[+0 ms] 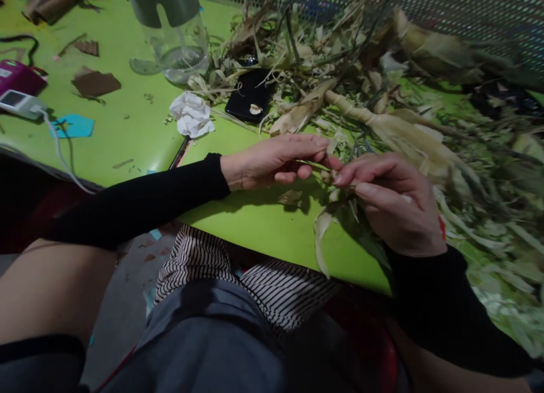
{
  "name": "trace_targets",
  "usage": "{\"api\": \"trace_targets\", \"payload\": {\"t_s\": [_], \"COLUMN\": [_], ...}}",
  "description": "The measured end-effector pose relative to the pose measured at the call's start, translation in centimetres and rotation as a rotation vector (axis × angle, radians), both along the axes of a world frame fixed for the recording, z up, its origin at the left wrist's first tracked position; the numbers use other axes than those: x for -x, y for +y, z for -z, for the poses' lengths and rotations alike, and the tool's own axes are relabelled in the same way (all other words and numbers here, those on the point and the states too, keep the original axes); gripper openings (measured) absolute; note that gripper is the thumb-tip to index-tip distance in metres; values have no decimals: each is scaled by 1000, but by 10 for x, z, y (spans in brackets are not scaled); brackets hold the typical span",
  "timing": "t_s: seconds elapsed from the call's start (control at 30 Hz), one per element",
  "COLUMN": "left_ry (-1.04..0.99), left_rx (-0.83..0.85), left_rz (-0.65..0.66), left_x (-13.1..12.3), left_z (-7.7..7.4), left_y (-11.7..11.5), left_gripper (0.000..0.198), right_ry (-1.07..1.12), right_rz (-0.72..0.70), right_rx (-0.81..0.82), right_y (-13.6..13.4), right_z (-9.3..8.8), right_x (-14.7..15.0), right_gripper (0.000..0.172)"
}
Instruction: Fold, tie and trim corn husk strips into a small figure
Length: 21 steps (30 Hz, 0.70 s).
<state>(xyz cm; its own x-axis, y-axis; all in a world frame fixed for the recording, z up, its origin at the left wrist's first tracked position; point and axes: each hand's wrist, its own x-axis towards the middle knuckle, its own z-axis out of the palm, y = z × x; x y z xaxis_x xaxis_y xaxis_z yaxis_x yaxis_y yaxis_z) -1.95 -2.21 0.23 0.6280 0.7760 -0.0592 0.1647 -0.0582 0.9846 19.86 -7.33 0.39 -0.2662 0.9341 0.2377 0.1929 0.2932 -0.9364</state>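
Note:
My left hand (280, 161) reaches in from the left, thumb and fingertips pinched on a thin pale green strand (313, 165). Close beside it, my right hand (395, 203) pinches a small knotted piece of dry husk (329, 179) between thumb and forefinger. The strand runs from my left fingertips to this piece. A limp, pale husk strip (322, 240) hangs below it over the green tabletop (255, 223). Exactly how the strand joins the piece is hidden by my fingers. A small dry leaf scrap (290, 198) lies under my left hand.
A pile of dry husks (408, 138) and shavings covers the right and back, against a perforated metal screen (488, 19). A black phone (250, 95), crumpled tissue (192, 114) and clear container (181, 59) stand beyond my left hand. A white cabled device (21, 103) lies far left.

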Motion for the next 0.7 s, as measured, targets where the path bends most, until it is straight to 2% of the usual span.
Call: {"api": "trace_targets", "payload": {"t_s": [0.1, 0.17, 0.27, 0.37, 0.47, 0.57, 0.7], "left_ry": [-9, -9, -1, 29, 84, 121, 59], "left_rx": [12, 23, 33, -1, -73, -103, 21], "left_rz": [-3, 24, 77, 101, 80, 49, 82], "left_x": [1, 2, 5, 9, 11, 11, 8], "left_z": [-2, -5, -10, -12, -11, -7, -2], "left_y": [-2, -3, -5, -4, -1, 1, -1], "left_gripper": [40, 37, 35, 44, 53, 51, 39], "right_ry": [104, 93, -58, -248, -365, -422, -376], "right_rz": [-36, -100, -96, -23, -8, -25, -80], "right_rx": [30, 18, 9, 12, 9, 3, 105], "right_y": [-3, -6, -11, -14, -14, -12, -7], "right_z": [-4, -6, -8, -11, -15, -14, -9], "right_x": [1, 0, -3, -4, -2, 2, 5], "right_gripper": [21, 15, 9, 16, 21, 24, 25]}}
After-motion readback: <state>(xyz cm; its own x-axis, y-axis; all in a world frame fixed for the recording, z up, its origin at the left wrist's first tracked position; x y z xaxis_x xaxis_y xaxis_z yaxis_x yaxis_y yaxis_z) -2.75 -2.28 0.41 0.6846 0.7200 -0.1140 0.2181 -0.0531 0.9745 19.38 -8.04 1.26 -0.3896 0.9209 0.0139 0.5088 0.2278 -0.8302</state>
